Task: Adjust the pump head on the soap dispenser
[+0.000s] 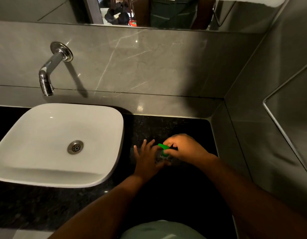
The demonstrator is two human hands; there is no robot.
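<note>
A soap dispenser [162, 156] with a clear body stands on the black granite counter [175, 128], to the right of the basin. Its green pump head [163, 147] points its nozzle to the upper left. My right hand [185, 149] comes from the right, with fingertips pinched on the pump head. My left hand [147, 158] rests against the bottle's left side, thumb near the neck and fingers spread and pointing away from me. Most of the bottle is hidden behind my hands.
A white countertop basin [59, 144] sits to the left, under a chrome wall spout [47, 78]. Grey marble walls close in behind [149, 69] and on the right [263, 128]. A mirror [149, 11] hangs above.
</note>
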